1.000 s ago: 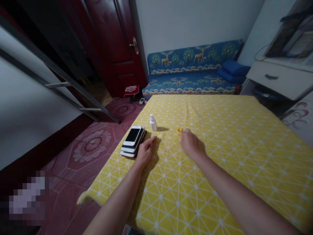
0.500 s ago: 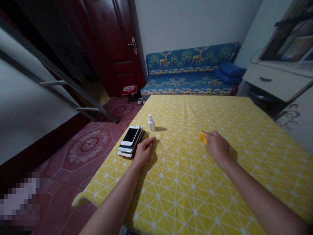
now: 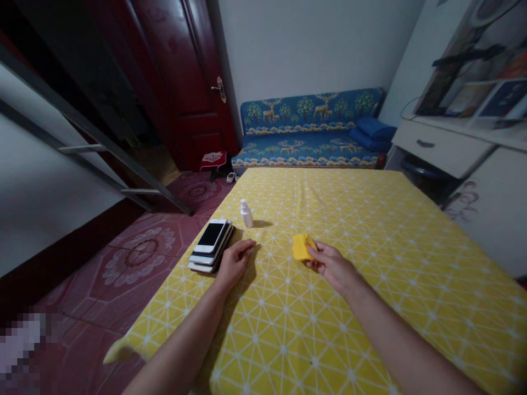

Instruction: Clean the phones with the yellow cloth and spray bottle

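Observation:
A small folded yellow cloth (image 3: 302, 247) is pinched between the thumb and fingers of my right hand (image 3: 331, 263), just above the middle of the table. My left hand (image 3: 235, 262) rests on the tablecloth, its fingers loosely stretched forward and holding nothing that I can make out. Right beside it, on the left, lies a stack of several phones (image 3: 211, 247); the top one is white with a dark screen facing up. A white spray bottle (image 3: 246, 214) stands upright beyond the phones and my left hand.
A yellow tablecloth with white lines (image 3: 284, 323) covers the table. Behind it is a blue patterned sofa (image 3: 304, 145). White drawers (image 3: 444, 148) stand at the right. On the left are a metal ladder (image 3: 135, 189) and a dark red door (image 3: 185, 77).
My right hand has moved left and turned, so more of the yellow cloth shows. My left hand stays beside the phones. The whole view has shifted slightly.

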The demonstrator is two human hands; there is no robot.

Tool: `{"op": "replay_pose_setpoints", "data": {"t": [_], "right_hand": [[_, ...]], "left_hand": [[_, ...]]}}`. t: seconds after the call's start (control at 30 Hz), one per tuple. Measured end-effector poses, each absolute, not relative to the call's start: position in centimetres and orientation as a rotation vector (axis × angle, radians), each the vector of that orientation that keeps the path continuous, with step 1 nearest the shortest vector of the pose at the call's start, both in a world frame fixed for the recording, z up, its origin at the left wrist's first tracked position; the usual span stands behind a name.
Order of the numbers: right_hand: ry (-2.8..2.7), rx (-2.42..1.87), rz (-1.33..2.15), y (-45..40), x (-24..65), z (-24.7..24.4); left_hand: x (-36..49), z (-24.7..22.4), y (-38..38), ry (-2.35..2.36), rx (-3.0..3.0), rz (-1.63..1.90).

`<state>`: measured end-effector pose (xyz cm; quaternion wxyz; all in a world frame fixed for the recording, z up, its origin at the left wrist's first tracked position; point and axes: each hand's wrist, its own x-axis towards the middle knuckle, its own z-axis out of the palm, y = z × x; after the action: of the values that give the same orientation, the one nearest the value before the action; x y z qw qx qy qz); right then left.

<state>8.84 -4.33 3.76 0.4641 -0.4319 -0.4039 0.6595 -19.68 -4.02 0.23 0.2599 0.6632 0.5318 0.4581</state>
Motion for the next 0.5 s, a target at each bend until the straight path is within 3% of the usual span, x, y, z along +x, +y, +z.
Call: {"op": "replay_pose_setpoints", "data": {"t": [0.13, 0.3, 0.5], "right_hand": [[-1.039, -0.984, 1.617, -4.9, 8.7, 2.9], [-1.060, -0.938, 1.594, -5.8, 7.7, 3.6], [-1.037, -1.105, 1.469, -5.4, 8.2, 3.2]], "left_hand": [[-17.7, 1.9, -4.2, 1.395, 1.763, 1.236], [-12.1, 4.5, -3.7, 1.113, 1.281, 1.082], [-7.9, 3.8, -2.9, 0.852, 0.987, 1.008]]}}
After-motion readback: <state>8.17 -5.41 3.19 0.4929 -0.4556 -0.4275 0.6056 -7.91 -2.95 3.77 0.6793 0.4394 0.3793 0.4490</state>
